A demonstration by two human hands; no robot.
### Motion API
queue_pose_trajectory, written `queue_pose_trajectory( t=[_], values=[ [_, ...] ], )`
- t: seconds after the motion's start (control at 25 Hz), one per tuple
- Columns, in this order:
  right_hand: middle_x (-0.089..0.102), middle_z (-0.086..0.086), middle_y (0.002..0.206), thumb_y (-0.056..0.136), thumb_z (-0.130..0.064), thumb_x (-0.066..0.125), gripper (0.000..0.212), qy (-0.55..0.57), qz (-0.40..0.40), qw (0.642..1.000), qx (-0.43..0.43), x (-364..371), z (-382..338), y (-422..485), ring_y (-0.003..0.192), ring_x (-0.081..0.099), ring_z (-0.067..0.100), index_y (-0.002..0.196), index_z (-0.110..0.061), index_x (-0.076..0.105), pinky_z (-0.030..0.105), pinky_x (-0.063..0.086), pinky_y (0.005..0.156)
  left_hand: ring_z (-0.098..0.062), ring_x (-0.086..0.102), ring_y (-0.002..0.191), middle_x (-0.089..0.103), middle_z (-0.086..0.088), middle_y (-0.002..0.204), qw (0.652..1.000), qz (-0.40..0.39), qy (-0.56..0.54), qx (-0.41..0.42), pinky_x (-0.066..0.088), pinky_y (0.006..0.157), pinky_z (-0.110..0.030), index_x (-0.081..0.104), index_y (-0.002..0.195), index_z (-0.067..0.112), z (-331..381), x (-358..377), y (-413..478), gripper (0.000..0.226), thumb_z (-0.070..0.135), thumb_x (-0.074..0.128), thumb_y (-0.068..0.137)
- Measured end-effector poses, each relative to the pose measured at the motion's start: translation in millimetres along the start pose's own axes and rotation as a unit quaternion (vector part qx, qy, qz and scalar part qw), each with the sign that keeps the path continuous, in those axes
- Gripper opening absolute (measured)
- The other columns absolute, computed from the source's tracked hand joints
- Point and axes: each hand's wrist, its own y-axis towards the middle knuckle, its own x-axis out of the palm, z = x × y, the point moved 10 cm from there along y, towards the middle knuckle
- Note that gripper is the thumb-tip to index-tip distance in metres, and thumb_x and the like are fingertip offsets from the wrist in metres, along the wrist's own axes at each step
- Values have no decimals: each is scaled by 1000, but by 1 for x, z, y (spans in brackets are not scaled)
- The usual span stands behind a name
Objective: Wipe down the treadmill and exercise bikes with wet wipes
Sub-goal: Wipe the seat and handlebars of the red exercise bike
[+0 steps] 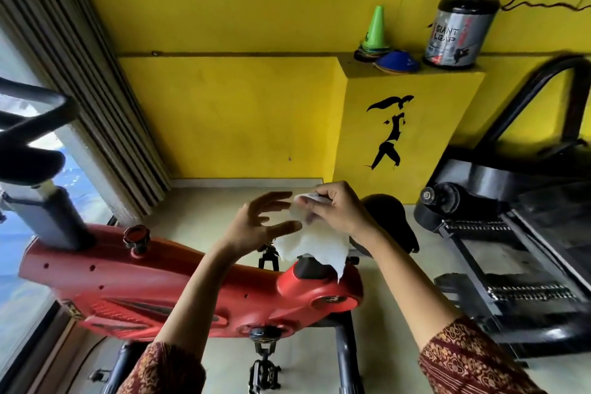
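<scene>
Patterned maroon sleeves (463, 358) frame the bottom of the view, with bare forearms reaching forward over the equipment.

Behind everything stands a yellow wall (240, 25), with a ribbed grey curtain (80, 89) hanging at its left beside a window (19, 265). A red exercise bike (144, 291) stretches across the pale floor (208, 211) below the arms, its black saddle (390, 217) partly hidden behind the right wrist. At the right stands a black treadmill (511, 233), well apart from the hands. The dark handlebars of a second bike (28, 105) jut in at the left edge. A yellow pillar carries a painted black figure (388, 131), and its ledge (351, 69) holds a grey-and-black supplement tub (460, 29) marked "GIANT LEAP".

The right hand (339, 211) pinches the upper edge of a white wet wipe (313, 243), which hangs crumpled in the air above the bike's rear housing, touching neither machine. The left hand (256, 227) is spread just beside it, fingers apart, thumb against the wipe's left edge.

On the ledge, left of the tub, a green cone (377, 29) stands on stacked discs, with blue disc cones (396, 62) just beside them. A red knob (137, 235) sits on top of the bike's frame, and a black pedal (263, 368) hangs below it.
</scene>
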Motion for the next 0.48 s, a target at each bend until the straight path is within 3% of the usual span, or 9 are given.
queue_pose_trajectory(
  t=[0.04, 0.08, 0.12, 0.2, 0.28, 0.36, 0.48],
  values=[
    [56, 1, 58, 85, -33, 70, 47, 25, 5, 1000, 8, -4, 2, 1, 60, 55, 17, 61, 5, 56, 53, 54, 68, 3, 57, 108, 65, 7, 114, 1000, -19, 19, -5, 46, 79, -9, 56, 127, 26, -2, 7, 1, 61, 22, 84, 72],
    [49, 4, 61, 84, -39, 69, 56, 42, 9, 999, 13, -9, 1, 1, 64, 49, 18, 65, 11, 52, 52, 53, 70, 1, 58, 107, 66, 5, 113, 999, -34, 27, -10, 45, 75, -6, 57, 127, 23, -4, 12, 3, 61, 19, 83, 72],
    [45, 4, 64, 85, -38, 68, 54, 59, 13, 998, 16, -13, 0, 2, 66, 44, 16, 65, 10, 52, 41, 49, 67, -2, 61, 105, 68, 3, 111, 998, -47, 29, -20, 46, 73, -6, 61, 122, 20, -8, 16, 3, 56, 20, 83, 70],
    [52, 4, 70, 92, -19, 61, 29, 94, 31, 995, 25, -22, -6, 0, 70, 47, 12, 72, 2, 61, 28, 39, 67, -7, 65, 94, 73, -3, 100, 996, -74, -8, -38, 47, 79, -18, 72, 101, 15, -14, 22, 0, 39, 32, 83, 68],
    [62, 0, 82, 94, -11, 56, 11, 139, 72, 986, 51, -33, -2, -1, 80, 54, 9, 88, -9, 65, 22, 42, 73, -14, 65, 89, 74, -8, 96, 990, -105, -64, -70, 46, 84, -32, 76, 87, 16, -20, 25, -5, 35, 47, 80, 71],
    [64, -3, 98, 95, -10, 54, 13, 154, 90, 982, 67, -38, 5, -1, 94, 56, 7, 103, -14, 63, 19, 43, 82, -19, 66, 97, 72, -11, 104, 976, -135, -133, -112, 46, 93, -39, 72, 98, 16, -21, 32, -11, 37, 49, 66, 82],
    [64, -2, 105, 96, -10, 53, 19, 167, 95, 978, 88, -39, 7, -1, 99, 56, 6, 112, -14, 62, 18, 44, 86, -26, 64, 97, 69, -17, 106, 944, -169, -215, -185, 44, 88, -37, 59, 122, 12, -23, 51, -19, 58, 53, 48, 82]
  ],
)
